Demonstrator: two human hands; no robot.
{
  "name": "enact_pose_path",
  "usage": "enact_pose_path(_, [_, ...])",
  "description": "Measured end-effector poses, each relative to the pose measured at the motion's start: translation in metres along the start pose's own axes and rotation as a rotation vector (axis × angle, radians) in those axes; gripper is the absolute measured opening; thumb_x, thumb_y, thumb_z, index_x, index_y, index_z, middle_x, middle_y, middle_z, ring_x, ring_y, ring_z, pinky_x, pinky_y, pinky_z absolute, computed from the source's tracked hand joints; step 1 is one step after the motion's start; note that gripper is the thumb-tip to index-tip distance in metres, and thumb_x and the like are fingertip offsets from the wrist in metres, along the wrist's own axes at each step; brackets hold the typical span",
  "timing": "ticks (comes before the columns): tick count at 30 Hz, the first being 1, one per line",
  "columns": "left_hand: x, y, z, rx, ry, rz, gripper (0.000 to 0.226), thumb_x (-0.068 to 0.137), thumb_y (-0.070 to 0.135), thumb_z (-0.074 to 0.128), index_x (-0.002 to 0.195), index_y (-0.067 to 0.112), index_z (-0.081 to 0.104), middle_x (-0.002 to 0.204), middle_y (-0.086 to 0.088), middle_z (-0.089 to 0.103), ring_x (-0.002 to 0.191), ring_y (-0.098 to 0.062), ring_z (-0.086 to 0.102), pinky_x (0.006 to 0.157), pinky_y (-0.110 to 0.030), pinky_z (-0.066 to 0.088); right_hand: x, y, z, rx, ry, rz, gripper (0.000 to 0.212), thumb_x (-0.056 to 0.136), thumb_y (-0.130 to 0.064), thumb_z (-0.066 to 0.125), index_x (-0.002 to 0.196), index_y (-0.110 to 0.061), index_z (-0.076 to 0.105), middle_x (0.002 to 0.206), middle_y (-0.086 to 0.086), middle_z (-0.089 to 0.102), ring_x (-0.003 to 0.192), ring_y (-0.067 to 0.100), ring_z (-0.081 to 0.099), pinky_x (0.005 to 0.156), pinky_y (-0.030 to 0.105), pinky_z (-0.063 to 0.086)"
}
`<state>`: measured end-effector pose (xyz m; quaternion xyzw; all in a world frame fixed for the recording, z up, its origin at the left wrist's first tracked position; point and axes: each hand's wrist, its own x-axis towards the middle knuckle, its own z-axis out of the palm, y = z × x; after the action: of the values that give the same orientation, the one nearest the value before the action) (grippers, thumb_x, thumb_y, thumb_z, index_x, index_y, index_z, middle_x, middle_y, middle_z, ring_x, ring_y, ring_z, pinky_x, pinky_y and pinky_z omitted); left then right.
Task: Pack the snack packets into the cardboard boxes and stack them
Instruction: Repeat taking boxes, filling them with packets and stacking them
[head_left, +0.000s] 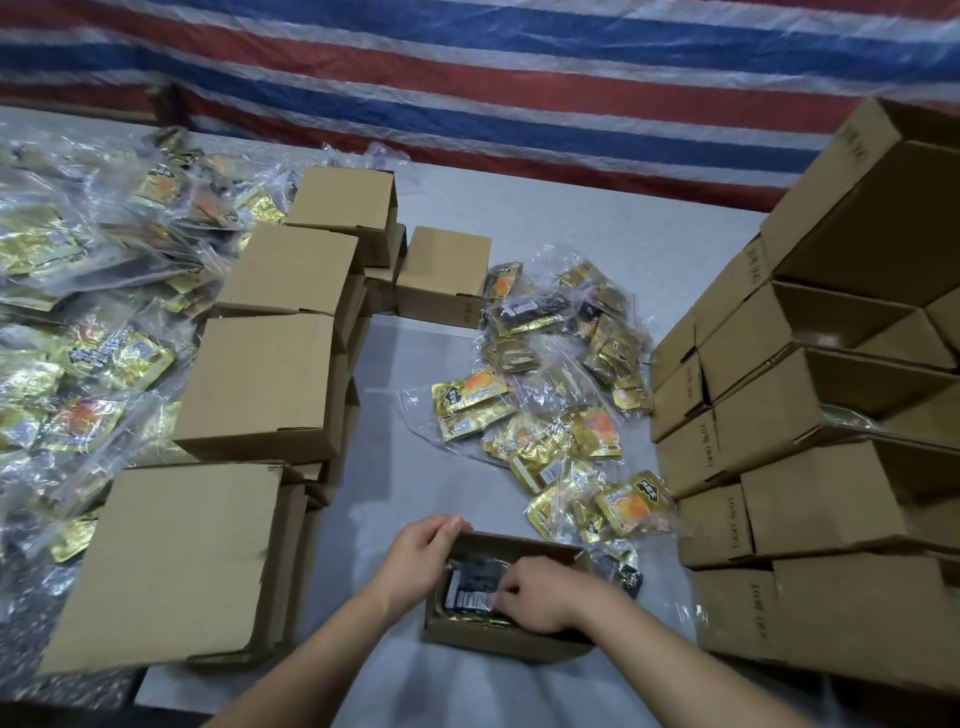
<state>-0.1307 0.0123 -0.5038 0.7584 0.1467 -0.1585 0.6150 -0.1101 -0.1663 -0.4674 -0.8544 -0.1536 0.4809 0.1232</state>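
An open cardboard box (498, 642) stands on the grey table in front of me. A bag of dark snack packets (467, 587) lies inside it. My left hand (423, 548) grips the box's far left rim. Inside the box, my right hand (540, 595) rests on the bag with its fingers curled, pinching the plastic. Loose clear bags of gold snack packets (561, 395) lie scattered on the table beyond the box.
Closed cardboard boxes (260, 384) are stacked in a row on the left, with a big heap of bagged packets (78, 322) behind them. Open empty boxes (810, 426) are piled high on the right. A striped tarpaulin (519, 78) hangs behind the table.
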Motion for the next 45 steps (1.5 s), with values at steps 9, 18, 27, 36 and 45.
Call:
enact_pose_path(9, [-0.003, -0.004, -0.002, 0.000, 0.013, -0.006, 0.028, 0.102, 0.018, 0.051, 0.086, 0.022, 0.073, 0.085, 0.007, 0.074, 0.080, 0.005, 0.066, 0.077, -0.010, 0.046, 0.013, 0.001, 0.016, 0.180, -0.004, 0.052, 0.041, 0.103, -0.044, 0.040, 0.085, -0.019, 0.067, 0.101, 0.013, 0.064, 0.095, 0.022, 0.060, 0.077, 0.027, 0.042])
enact_pose_path(18, [-0.005, 0.003, 0.000, -0.018, 0.018, -0.039, 0.027, 0.102, 0.023, 0.052, 0.086, 0.019, 0.073, 0.083, 0.003, 0.074, 0.076, 0.004, 0.065, 0.070, -0.008, 0.046, 0.006, 0.003, 0.011, 0.278, 0.123, 0.024, 0.036, 0.103, -0.035, 0.044, 0.113, -0.011, 0.069, 0.104, 0.008, 0.069, 0.089, 0.021, 0.063, 0.076, 0.027, 0.045])
enact_pose_path(27, [-0.008, 0.003, 0.000, 0.085, 0.014, -0.117, 0.024, 0.101, 0.038, 0.049, 0.100, 0.021, 0.067, 0.097, 0.004, 0.070, 0.099, -0.011, 0.064, 0.076, -0.018, 0.044, -0.042, 0.033, -0.006, 0.112, 0.732, 0.021, 0.027, 0.097, -0.031, 0.052, 0.120, -0.018, 0.062, 0.112, 0.001, 0.063, 0.099, 0.019, 0.060, 0.084, 0.038, 0.052])
enact_pose_path(36, [-0.029, 0.011, 0.008, 0.073, 0.015, -0.261, 0.048, 0.106, 0.018, 0.038, 0.153, 0.015, 0.028, 0.156, -0.010, 0.034, 0.144, -0.025, 0.031, 0.116, -0.032, 0.023, -0.030, 0.035, 0.016, 0.037, 0.546, 0.268, 0.032, 0.103, -0.017, 0.039, 0.135, -0.017, 0.043, 0.111, 0.009, 0.065, 0.100, 0.030, 0.065, 0.082, 0.041, 0.054])
enact_pose_path(45, [-0.045, 0.160, -0.019, -0.051, 0.026, 0.000, 0.031, 0.103, 0.018, 0.040, 0.118, 0.034, 0.062, 0.116, 0.003, 0.069, 0.112, -0.016, 0.058, 0.100, -0.037, 0.041, -0.125, 0.007, -0.108, 0.001, 0.751, 0.126, 0.008, 0.102, -0.019, 0.047, 0.099, -0.026, 0.045, 0.081, -0.008, 0.050, 0.070, 0.009, 0.054, 0.052, 0.025, 0.036])
